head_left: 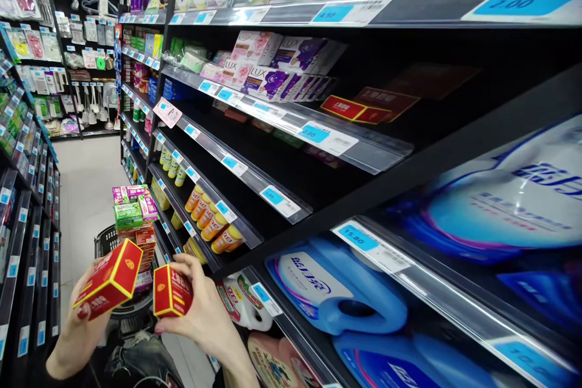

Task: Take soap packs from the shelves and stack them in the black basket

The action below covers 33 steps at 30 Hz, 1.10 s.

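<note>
My left hand (84, 321) grips a red and gold soap box (109, 279), tilted, at the lower left. My right hand (202, 309) holds a second, smaller-looking red box (171, 292) just to the right of it, fingers curled round its edges. Both boxes hang in the aisle in front of the black shelves. More red boxes of the same kind (359, 108) lie flat on a shelf at upper right, well above and to the right of my hands.
A black basket (105, 241) stacked with green, pink and red boxes (134, 212) stands in the aisle behind my hands. The shelf unit (282, 133) on the right carries soap bars, orange bottles (213, 221) and blue detergent jugs (336, 291). Another rack lines the left.
</note>
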Motion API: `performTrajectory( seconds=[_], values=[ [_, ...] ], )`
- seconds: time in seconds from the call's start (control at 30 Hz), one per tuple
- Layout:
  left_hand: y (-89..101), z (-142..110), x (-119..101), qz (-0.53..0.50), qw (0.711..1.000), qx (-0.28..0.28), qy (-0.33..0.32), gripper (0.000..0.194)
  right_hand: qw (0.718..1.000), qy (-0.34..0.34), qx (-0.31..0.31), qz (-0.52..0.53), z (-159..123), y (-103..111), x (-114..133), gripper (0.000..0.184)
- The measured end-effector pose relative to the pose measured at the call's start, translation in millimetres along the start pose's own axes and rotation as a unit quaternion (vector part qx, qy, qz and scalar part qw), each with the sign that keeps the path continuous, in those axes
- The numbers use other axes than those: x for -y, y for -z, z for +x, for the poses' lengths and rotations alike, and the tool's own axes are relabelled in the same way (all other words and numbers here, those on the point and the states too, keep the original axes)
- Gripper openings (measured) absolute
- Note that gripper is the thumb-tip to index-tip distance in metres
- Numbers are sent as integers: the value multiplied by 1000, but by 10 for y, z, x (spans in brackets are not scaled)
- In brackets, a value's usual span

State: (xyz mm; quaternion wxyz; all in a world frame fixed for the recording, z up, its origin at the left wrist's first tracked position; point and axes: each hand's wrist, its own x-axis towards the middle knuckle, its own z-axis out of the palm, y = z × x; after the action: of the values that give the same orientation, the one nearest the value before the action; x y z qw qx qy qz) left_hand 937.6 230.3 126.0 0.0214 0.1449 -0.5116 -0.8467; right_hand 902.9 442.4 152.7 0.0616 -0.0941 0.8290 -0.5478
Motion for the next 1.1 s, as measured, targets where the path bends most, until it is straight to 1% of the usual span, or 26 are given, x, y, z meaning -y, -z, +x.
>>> performTrajectory(
  seconds=[0.07,0.1,0.13,0.17,0.2,0.23,0.3,0.33,0.4,0.47,0.53,0.6,0.63,0.67,0.7,0.77,0.83,0.87,0.9,0.93,0.97,1.03,1.07,1.1],
  values=[
    [-113,-21,92,-35,999,13,-21,89,998,-29,31,-55,9,-71,195,103],
    [-178,-32,138,-67,997,17,-17,90,996,-42,44,-70,23,-123,282,109],
    [-243,-41,183,-108,994,12,-1,89,994,-54,53,-84,40,-185,356,112],
    [-301,-47,225,-151,988,-8,26,86,991,-62,57,-101,60,-255,416,114],
    [-349,-47,262,-192,979,-38,59,81,989,-66,55,-122,81,-330,460,111],
    [-386,-39,292,-226,967,-67,92,74,986,-67,50,-146,101,-406,488,104],
    [-427,-2,329,-263,949,-102,140,56,977,-63,35,-200,137,-546,502,81],
    [-437,24,338,-272,944,-108,149,48,972,-60,31,-226,151,-600,494,72],
    [-451,74,342,-283,940,-108,157,39,961,-46,42,-271,167,-660,472,59],
    [-469,108,340,-292,934,-122,167,34,946,-24,81,-312,166,-646,464,54],
    [-489,123,333,-307,925,-134,182,35,928,8,129,-350,147,-568,479,56],
    [-502,129,323,-318,917,-141,195,35,914,51,168,-365,115,-458,500,65],
    [-504,131,317,-317,916,-142,202,35,913,67,180,-360,98,-404,504,71],
    [-503,134,311,-313,916,-142,207,36,916,71,189,-347,82,-357,500,76],
    [-497,137,308,-307,918,-139,209,36,923,60,192,-329,67,-319,487,78],
    [-469,147,313,-296,924,-145,196,32,940,23,182,-287,45,-273,434,75],
    [-412,167,329,-294,929,-140,177,27,959,10,163,-233,27,-251,356,71],
    [-370,183,336,-291,932,-131,172,26,968,13,153,-200,18,-240,314,71],
    [-319,202,339,-283,938,-111,166,28,975,16,140,-169,9,-224,273,72],
    [-263,223,335,-268,948,-74,153,33,982,14,126,-143,-2,-203,237,69],
    [-206,246,322,-244,961,-27,129,42,986,4,108,-125,-12,-177,204,64],
    [-105,286,271,-163,981,84,59,57,991,-27,72,-108,-31,-118,151,56],
    [-69,301,238,-115,983,139,21,63,992,-39,60,-100,-39,-92,127,56],
    [-45,311,204,-67,981,182,-10,65,994,-48,52,-89,-45,-72,101,59]
  ],
)
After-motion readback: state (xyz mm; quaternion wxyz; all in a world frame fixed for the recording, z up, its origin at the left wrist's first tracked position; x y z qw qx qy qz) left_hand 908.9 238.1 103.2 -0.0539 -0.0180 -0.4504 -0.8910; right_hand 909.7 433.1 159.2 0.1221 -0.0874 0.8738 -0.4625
